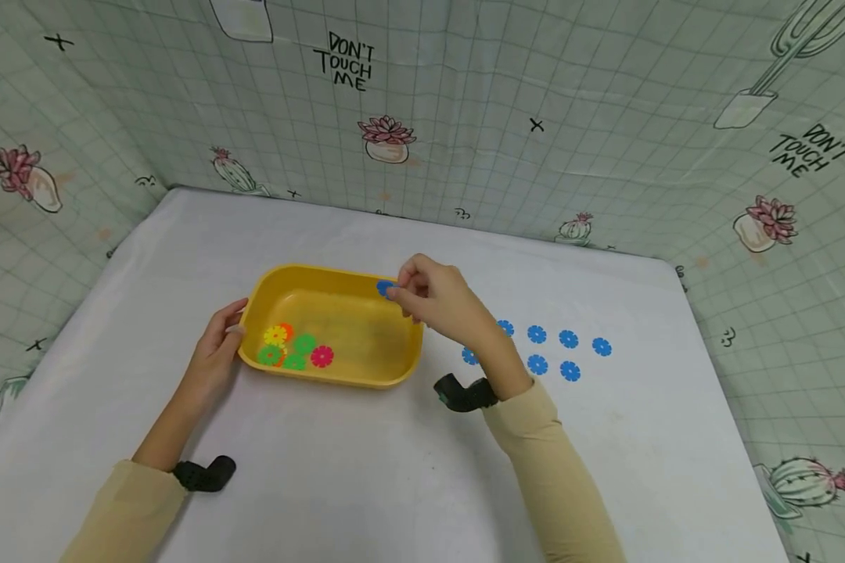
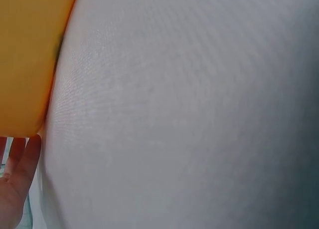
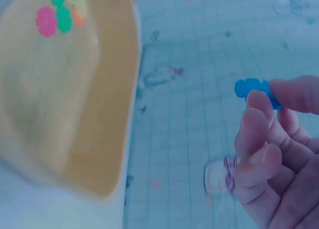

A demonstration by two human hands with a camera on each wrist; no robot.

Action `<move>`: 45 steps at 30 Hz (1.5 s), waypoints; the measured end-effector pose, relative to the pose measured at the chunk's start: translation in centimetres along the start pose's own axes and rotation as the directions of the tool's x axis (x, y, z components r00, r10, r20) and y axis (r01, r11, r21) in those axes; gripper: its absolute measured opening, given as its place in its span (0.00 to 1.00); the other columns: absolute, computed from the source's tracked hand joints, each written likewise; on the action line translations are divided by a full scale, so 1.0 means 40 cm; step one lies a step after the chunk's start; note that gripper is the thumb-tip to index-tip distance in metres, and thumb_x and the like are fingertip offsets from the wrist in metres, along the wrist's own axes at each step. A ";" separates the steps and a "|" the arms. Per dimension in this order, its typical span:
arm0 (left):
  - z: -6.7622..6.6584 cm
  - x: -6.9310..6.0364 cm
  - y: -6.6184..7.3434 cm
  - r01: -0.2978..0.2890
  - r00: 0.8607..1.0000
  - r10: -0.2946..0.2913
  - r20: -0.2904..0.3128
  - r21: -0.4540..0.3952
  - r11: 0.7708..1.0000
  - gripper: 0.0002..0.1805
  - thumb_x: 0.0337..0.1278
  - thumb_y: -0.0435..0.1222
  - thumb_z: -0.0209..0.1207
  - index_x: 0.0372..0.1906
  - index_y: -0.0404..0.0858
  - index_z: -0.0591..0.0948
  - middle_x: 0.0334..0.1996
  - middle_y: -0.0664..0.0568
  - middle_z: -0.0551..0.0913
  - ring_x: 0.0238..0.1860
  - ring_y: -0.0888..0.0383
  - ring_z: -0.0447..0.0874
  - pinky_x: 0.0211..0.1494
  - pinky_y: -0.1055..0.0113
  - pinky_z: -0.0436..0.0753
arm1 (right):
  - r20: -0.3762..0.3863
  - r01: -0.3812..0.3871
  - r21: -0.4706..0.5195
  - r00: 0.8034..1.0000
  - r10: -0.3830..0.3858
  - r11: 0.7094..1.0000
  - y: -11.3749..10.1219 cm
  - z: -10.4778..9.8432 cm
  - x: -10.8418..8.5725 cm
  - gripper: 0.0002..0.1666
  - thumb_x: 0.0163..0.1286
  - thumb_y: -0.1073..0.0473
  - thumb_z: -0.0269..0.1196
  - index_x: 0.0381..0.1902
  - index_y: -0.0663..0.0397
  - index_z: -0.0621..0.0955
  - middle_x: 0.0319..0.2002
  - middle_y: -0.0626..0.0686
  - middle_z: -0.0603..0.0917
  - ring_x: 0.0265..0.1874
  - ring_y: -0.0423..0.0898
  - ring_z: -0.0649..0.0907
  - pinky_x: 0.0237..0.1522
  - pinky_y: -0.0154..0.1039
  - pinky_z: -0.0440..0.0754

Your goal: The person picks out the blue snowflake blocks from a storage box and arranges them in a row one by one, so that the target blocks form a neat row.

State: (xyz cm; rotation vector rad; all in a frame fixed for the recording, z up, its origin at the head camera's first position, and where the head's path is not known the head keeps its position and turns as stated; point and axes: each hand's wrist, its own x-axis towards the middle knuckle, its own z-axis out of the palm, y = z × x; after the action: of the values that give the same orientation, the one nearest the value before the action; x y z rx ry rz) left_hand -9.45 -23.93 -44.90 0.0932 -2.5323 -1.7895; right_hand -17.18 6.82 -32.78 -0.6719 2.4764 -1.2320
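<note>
In the head view my left hand (image 1: 214, 348) touches the left end of a yellow plastic tray (image 1: 352, 324). Its fingertips meet the outer wall in the left wrist view, where most of the hand is out of frame. Between thumb and fingertips my right hand (image 1: 436, 297) pinches a blue flower-shaped disc (image 3: 254, 88), held above the tray's far right corner. Inside the tray lie a pink disc (image 1: 321, 356), green discs (image 1: 304, 344), a yellow disc (image 1: 275, 335) and partly covered orange ones, grouped at the left.
Several blue discs (image 1: 569, 338) lie in two rough rows on the white tabletop (image 1: 366, 469), right of the tray; the right forearm hides part of them. A patterned cloth (image 1: 451, 156) hangs behind and beside the table. Each wrist wears a black camera mount (image 1: 465, 393).
</note>
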 end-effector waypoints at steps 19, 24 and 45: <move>-0.002 0.007 -0.002 0.024 1.000 -0.024 -0.003 -0.013 1.000 0.26 0.71 0.35 0.35 0.70 0.34 0.54 0.61 0.36 0.63 0.47 0.77 0.64 0.47 0.91 0.65 | -0.401 -0.211 0.292 0.858 0.320 0.933 0.269 -0.086 -0.288 0.17 0.68 0.52 0.57 0.41 0.61 0.70 0.26 0.44 0.84 0.24 0.40 0.81 0.25 0.35 0.80; -0.001 0.005 -0.003 0.016 1.000 -0.016 0.002 -0.024 1.000 0.26 0.71 0.35 0.35 0.70 0.33 0.54 0.60 0.35 0.63 0.47 0.76 0.64 0.47 0.90 0.65 | -0.463 -0.321 0.336 0.762 0.452 0.885 0.394 -0.107 -0.361 0.17 0.67 0.47 0.57 0.42 0.55 0.71 0.27 0.39 0.84 0.26 0.38 0.82 0.27 0.33 0.80; 0.001 0.006 -0.005 -0.027 1.000 0.027 -0.007 -0.035 0.999 0.25 0.71 0.37 0.37 0.67 0.30 0.57 0.58 0.42 0.64 0.50 0.77 0.63 0.50 0.90 0.66 | -0.428 -0.516 0.577 0.469 0.772 0.633 0.522 -0.194 -0.456 0.15 0.70 0.55 0.53 0.45 0.63 0.74 0.20 0.37 0.80 0.21 0.33 0.81 0.28 0.28 0.81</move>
State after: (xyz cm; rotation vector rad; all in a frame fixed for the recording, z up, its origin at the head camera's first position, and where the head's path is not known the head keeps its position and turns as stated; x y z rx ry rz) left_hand -9.68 -23.97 -45.10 0.0629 -2.4847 -1.8197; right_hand -10.98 32.59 -44.06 0.9521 2.3936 -1.6660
